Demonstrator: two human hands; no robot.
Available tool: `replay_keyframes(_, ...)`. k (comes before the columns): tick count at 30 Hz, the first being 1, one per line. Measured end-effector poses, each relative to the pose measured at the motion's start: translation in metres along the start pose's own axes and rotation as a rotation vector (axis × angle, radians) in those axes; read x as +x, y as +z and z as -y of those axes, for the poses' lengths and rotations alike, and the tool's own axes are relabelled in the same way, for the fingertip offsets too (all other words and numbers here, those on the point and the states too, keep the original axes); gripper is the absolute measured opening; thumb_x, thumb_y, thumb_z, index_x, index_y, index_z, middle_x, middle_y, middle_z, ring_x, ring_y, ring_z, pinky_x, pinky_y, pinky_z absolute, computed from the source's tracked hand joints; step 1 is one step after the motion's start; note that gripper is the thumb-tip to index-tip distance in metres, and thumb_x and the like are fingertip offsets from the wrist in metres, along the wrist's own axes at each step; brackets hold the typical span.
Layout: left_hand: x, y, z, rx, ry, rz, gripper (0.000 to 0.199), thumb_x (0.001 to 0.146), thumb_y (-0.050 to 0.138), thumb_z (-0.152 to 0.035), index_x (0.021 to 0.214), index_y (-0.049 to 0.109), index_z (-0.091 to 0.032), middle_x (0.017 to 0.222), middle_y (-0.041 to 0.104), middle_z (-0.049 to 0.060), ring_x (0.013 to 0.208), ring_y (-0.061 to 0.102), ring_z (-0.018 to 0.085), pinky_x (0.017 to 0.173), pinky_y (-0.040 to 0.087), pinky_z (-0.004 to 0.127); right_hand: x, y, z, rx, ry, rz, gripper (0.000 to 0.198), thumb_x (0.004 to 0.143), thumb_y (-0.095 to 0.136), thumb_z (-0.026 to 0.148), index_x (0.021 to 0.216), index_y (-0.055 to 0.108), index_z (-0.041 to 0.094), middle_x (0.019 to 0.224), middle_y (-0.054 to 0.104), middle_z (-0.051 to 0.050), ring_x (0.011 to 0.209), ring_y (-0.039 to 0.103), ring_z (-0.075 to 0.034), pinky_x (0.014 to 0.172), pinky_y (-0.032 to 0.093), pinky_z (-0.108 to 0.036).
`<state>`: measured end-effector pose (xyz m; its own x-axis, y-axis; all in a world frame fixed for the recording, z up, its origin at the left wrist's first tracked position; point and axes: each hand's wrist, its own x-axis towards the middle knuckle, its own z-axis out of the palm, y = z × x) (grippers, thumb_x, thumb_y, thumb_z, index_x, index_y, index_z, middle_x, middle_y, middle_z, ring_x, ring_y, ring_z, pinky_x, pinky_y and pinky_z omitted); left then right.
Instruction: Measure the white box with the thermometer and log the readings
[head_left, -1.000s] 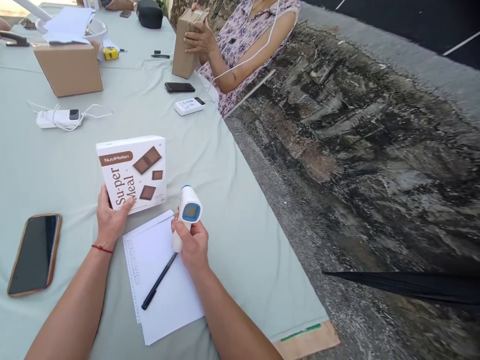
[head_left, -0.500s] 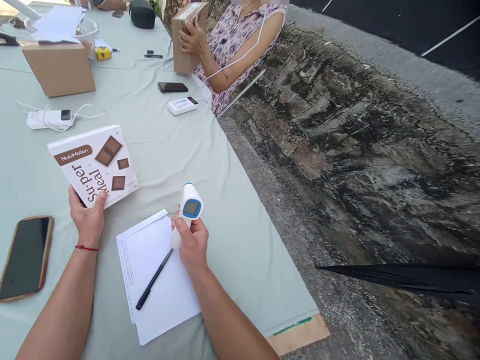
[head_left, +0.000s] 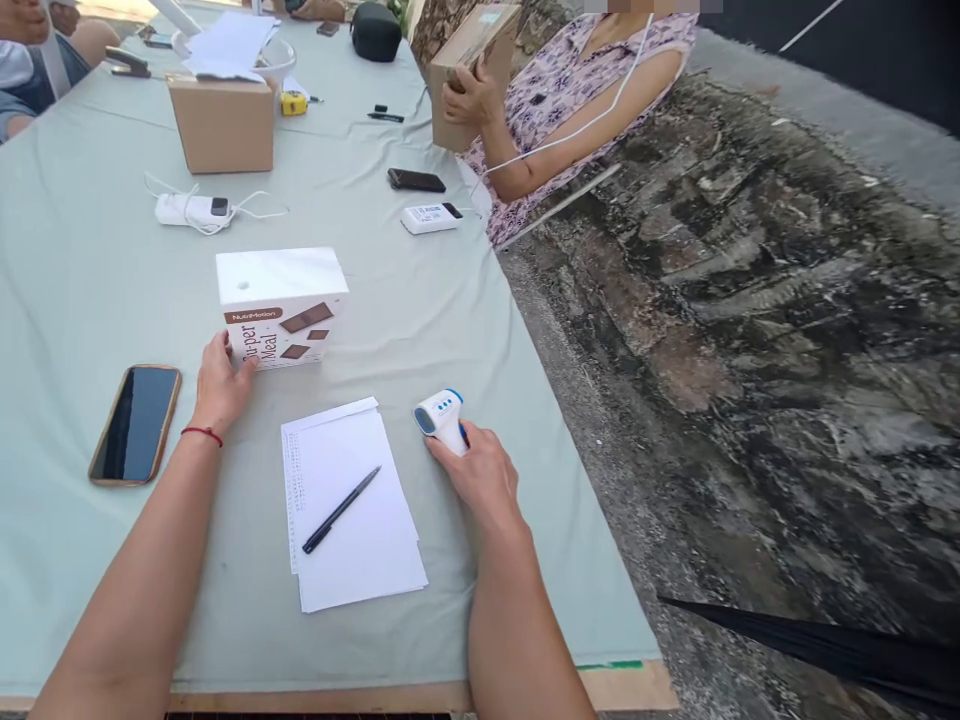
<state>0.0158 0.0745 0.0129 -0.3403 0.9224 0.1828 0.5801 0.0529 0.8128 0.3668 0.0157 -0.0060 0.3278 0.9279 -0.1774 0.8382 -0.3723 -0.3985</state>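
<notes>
My left hand [head_left: 223,382] grips the lower left corner of a white box [head_left: 282,278] with brown print reading "NutriMotion Su-per Meal". The box is upright, its top turned towards me, at or just over the cloth. In my right hand [head_left: 480,465] is a white infrared thermometer [head_left: 442,418] with blue trim, lying tilted over the cloth with its screen end to the left. Between my hands rest white paper sheets [head_left: 360,570], with a black pen [head_left: 342,510] lying across them. A phone in a brown case [head_left: 136,425] lies left of my left hand.
Farther back are a cardboard box [head_left: 225,125] with papers on it, a white device with coiled cable [head_left: 192,210], a black phone [head_left: 416,180], a white power bank [head_left: 431,218] and a yellow tape measure [head_left: 294,102]. A person at right holds a carton [head_left: 476,75]. The table's right edge drops to concrete.
The white box has gone from tilted up in my left hand to upright and lower. My right hand has moved right off the papers, turning the thermometer sideways and lowering it. The view has shifted left.
</notes>
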Motion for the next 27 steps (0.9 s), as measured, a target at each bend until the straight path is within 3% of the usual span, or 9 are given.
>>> replay_keyframes(2,-0.011,-0.002,-0.009,0.214,-0.086,-0.049,0.024,0.068,0.070,-0.025,0.088,0.057,-0.021,0.093,0.062,0.009,0.096,0.062,0.032,0.090,0.050,0.049,-0.003,0.001,-0.007,-0.058,-0.039,-0.092,0.051,0.079,0.063,0.050,0.121,0.062,0.021,0.113,0.059,-0.013,0.104,0.056,-0.030,0.082,0.045,-0.040)
replay_keyframes(5,-0.029,-0.005,-0.031,0.484,-0.178,0.243,0.021,0.070,0.069,-0.030,0.067,0.050,-0.022,0.068,0.057,0.005,0.081,0.064,0.031,0.076,0.050,0.042,-0.016,0.002,-0.004,0.005,-0.274,-0.300,0.044,0.081,0.064,0.046,0.117,0.065,0.020,0.113,0.059,-0.014,0.104,0.056,-0.032,0.086,0.045,-0.046)
replay_keyframes(6,-0.034,-0.006,-0.039,0.541,-0.169,0.386,0.020,0.075,0.065,-0.034,0.069,0.051,-0.021,0.071,0.060,0.005,0.079,0.064,0.029,0.073,0.050,0.039,-0.022,0.002,0.001,0.063,-0.415,-0.263,0.035,0.083,0.063,0.042,0.111,0.068,0.022,0.107,0.061,-0.012,0.099,0.058,-0.029,0.085,0.046,-0.044)
replay_keyframes(8,-0.041,-0.006,-0.054,0.578,-0.103,0.643,0.020,0.080,0.063,-0.040,0.081,0.058,-0.021,0.085,0.066,0.005,0.082,0.065,0.026,0.070,0.049,0.035,-0.037,0.005,0.013,0.167,-0.727,-0.007,0.019,0.088,0.059,0.031,0.100,0.073,0.027,0.088,0.063,-0.006,0.084,0.060,-0.023,0.079,0.048,-0.038)
replay_keyframes(10,-0.044,-0.004,-0.063,0.598,-0.021,0.789,0.021,0.082,0.064,-0.038,0.095,0.062,-0.022,0.100,0.068,0.005,0.087,0.066,0.023,0.071,0.048,0.032,-0.050,0.010,0.025,0.162,-0.896,0.199,0.025,0.086,0.057,0.017,0.099,0.074,0.030,0.079,0.063,-0.002,0.076,0.061,-0.019,0.075,0.048,-0.035)
replay_keyframes(12,-0.047,0.000,-0.068,0.626,0.063,0.840,0.017,0.085,0.062,-0.030,0.099,0.064,-0.021,0.108,0.067,0.006,0.095,0.066,0.023,0.074,0.048,0.031,-0.058,0.016,0.033,0.102,-0.963,0.220,0.032,0.083,0.055,0.008,0.097,0.075,0.029,0.075,0.063,-0.001,0.071,0.060,-0.017,0.072,0.046,-0.033)
replay_keyframes(15,-0.050,0.006,-0.069,0.676,0.174,0.841,0.014,0.088,0.056,-0.020,0.098,0.065,-0.018,0.111,0.067,0.008,0.101,0.066,0.024,0.079,0.049,0.032,-0.059,0.022,0.037,0.056,-1.035,0.128,0.029,0.080,0.055,0.003,0.087,0.073,0.025,0.070,0.063,0.000,0.065,0.058,-0.015,0.069,0.043,-0.032)
replay_keyframes(20,-0.053,0.023,-0.061,0.729,0.196,0.726,0.019,0.095,0.051,-0.027,0.103,0.063,-0.015,0.111,0.067,0.011,0.097,0.068,0.026,0.076,0.049,0.033,-0.052,0.022,0.041,0.270,-1.034,-0.102,0.020,0.077,0.052,0.005,0.078,0.062,0.022,0.061,0.054,0.003,0.059,0.052,-0.013,0.063,0.040,-0.029)
replay_keyframes(27,-0.043,0.047,-0.040,0.703,0.068,0.421,0.027,0.102,0.038,-0.030,0.113,0.060,-0.017,0.112,0.071,0.010,0.096,0.069,0.025,0.070,0.048,0.033,-0.052,0.021,0.062,0.965,-0.560,-0.233,0.010,0.074,0.063,0.023,0.073,0.053,0.023,0.065,0.061,0.004,0.058,0.056,-0.013,0.059,0.044,-0.028)
